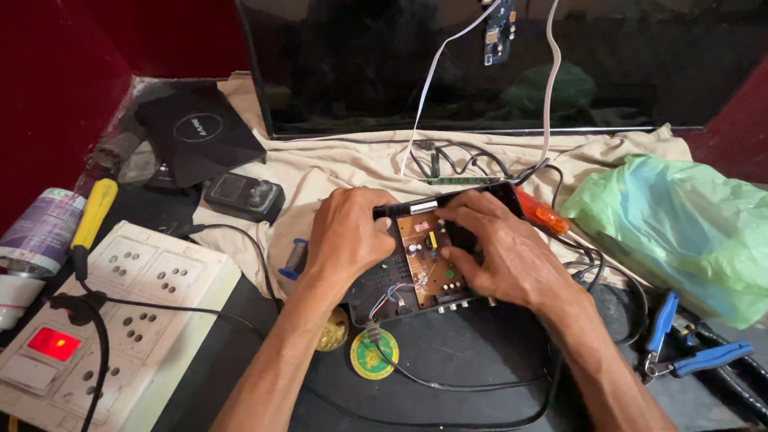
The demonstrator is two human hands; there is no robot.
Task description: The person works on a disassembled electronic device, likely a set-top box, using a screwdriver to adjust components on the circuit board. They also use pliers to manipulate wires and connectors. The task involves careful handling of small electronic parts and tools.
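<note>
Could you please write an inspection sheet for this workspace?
Surface: beige cloth over a dark table.
Job's things: opened black box with brown circuit board.
Clutter: white switchboard, yellow screwdriver, blue pliers, green plastic bag, black adapter.
Grippers: left hand and right hand both grip the box.
Cables: black cables, white ribbon cable.
Surroundings: dark screen, red wall.

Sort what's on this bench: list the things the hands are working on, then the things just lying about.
In hand:
left hand
right hand
open black box
brown circuit board

Lying about:
blue pliers
green plastic bag
yellow-handled screwdriver
white socket board
black adapter
</note>
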